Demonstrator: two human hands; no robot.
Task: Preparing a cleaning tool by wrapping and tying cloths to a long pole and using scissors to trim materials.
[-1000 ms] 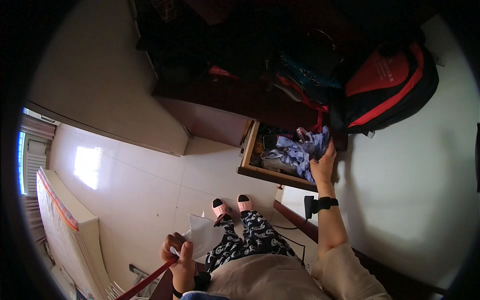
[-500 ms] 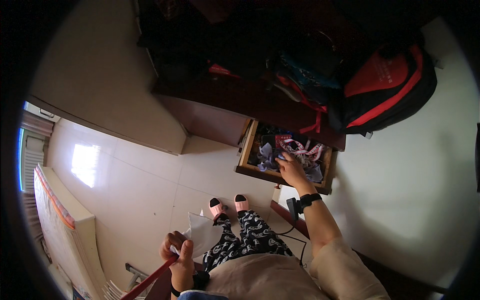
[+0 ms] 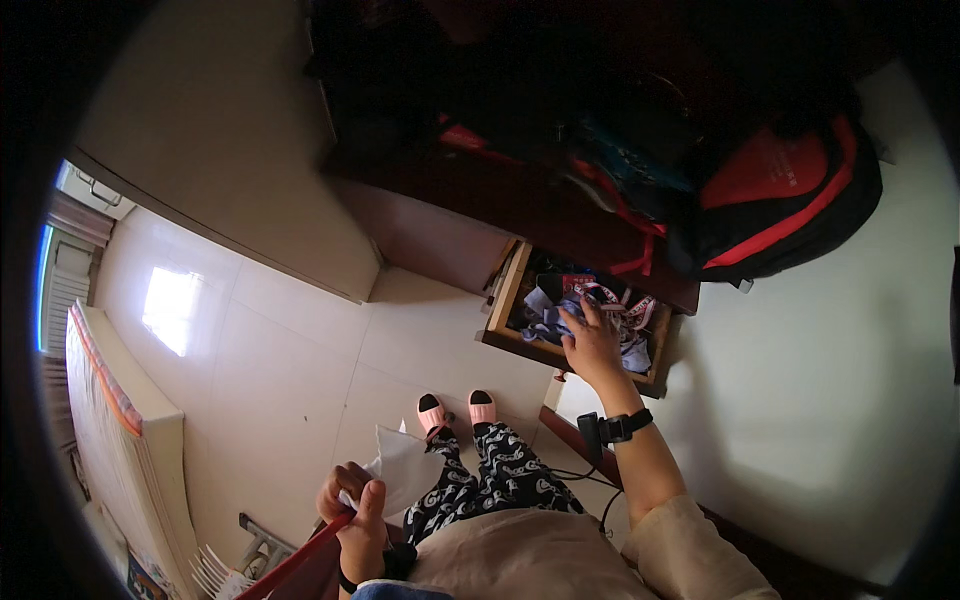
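The step in hand seems to be handling the drawer's contents: the right hand (image 3: 596, 350) reaches into the open wooden drawer (image 3: 510, 293), fingers loosely spread and gripping nothing visible. The bluish cloth (image 3: 540, 322) lies under and left of its fingertips, a patterned strap (image 3: 637, 314) just right; whether they touch the cloth is hard to tell. Lifting that cloth would call for curling the fingers around it. The left hand (image 3: 357, 503), well apart, is closed around a white sheet (image 3: 408, 470).
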